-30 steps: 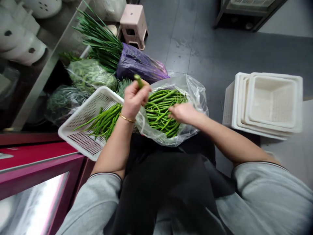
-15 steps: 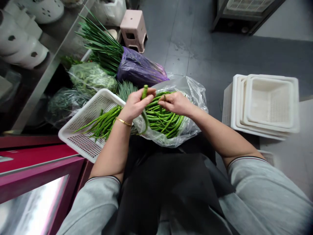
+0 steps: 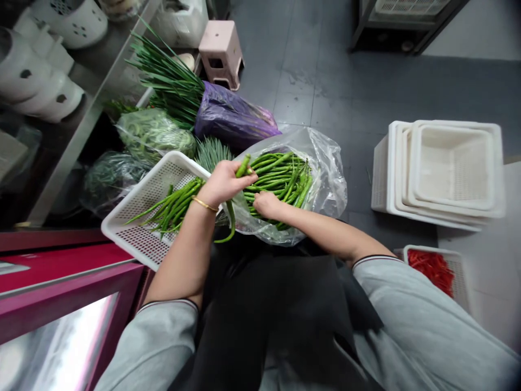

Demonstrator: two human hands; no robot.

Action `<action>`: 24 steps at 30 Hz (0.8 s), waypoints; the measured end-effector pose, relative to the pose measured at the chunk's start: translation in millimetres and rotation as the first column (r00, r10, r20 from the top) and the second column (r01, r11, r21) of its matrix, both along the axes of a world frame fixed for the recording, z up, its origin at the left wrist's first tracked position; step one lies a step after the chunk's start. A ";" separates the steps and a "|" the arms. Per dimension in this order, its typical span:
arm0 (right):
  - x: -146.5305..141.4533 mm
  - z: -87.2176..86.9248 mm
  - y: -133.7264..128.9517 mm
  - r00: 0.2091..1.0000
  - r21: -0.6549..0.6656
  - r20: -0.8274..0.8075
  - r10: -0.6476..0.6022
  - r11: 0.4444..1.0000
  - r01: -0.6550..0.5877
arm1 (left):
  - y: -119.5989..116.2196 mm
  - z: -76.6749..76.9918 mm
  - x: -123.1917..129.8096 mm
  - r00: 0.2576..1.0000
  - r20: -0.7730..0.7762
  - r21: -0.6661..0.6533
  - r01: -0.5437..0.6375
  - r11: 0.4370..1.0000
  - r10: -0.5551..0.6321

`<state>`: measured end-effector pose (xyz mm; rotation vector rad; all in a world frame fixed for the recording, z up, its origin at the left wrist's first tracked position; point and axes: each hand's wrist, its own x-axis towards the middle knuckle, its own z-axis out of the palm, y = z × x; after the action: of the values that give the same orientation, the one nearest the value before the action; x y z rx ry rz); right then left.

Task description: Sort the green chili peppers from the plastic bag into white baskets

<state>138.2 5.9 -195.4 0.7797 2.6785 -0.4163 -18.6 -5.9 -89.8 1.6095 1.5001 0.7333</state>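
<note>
Your left hand (image 3: 222, 185) is closed on held beans (image 3: 243, 166). Your right hand (image 3: 266, 205), curled, grip unverifiable, is nearer the loose beans (image 3: 280, 169), lying mostly crosswise inside the clear bag's (image 3: 330, 184) rim.

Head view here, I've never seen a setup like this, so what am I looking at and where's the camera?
There's no machine: these are a person's bare hands, seen from a camera worn on the head, looking down. The left hand grips some long green beans, with one trailing below it. The right hand is at the beans in an open clear plastic bag; whether it grips any is unclear. At the left sits a white basket with more beans. Beyond are greens in a purple wrapper; at the right, stacked white baskets.
</note>
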 end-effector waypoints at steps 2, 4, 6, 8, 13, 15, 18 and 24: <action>4.0 3.7 9.6 0.997 0.007 -0.075 -0.005 1.000 0.006 | 0.7 -14.2 7.1 0.977 -0.194 -0.019 0.086 0.996 -0.088; 15.8 15.9 23.8 0.984 0.047 -0.175 -0.034 0.998 0.043 | 1.2 -32.7 15.0 0.931 -0.330 -0.033 0.154 0.988 -0.156; 29.0 30.5 33.7 0.962 0.074 -0.262 -0.072 0.993 0.094 | 1.6 -49.9 20.7 0.903 -0.387 -0.041 0.185 0.982 -0.186; 39.7 42.7 34.6 0.931 0.006 -0.357 -0.081 0.996 0.089 | 1.5 -61.2 22.3 0.904 -0.384 -0.057 0.181 0.982 -0.189; 67.0 54.0 25.6 0.782 -0.481 -0.577 -0.236 0.872 -0.092 | -7.4 -52.9 7.5 0.963 -0.169 -0.051 0.204 0.978 -0.210; 84.1 50.0 35.6 0.840 -0.538 -0.418 -0.346 0.839 0.077 | -14.0 -36.3 -1.3 0.989 0.024 -0.020 0.148 0.989 -0.148; 105.6 33.8 66.3 0.735 -0.226 -0.129 -0.666 0.741 0.632 | -19.7 -5.1 -10.4 0.903 0.428 0.108 -0.102 0.989 0.046; 96.3 8.9 105.1 0.661 -0.132 -0.101 -0.744 0.668 0.732 | -17.0 33.8 -9.4 0.682 0.731 0.055 -0.069 0.996 0.007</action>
<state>234.5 111.0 -186.5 1.8857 2.3103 -0.7864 -28.0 -22.9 -56.0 1.1046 0.9056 1.2908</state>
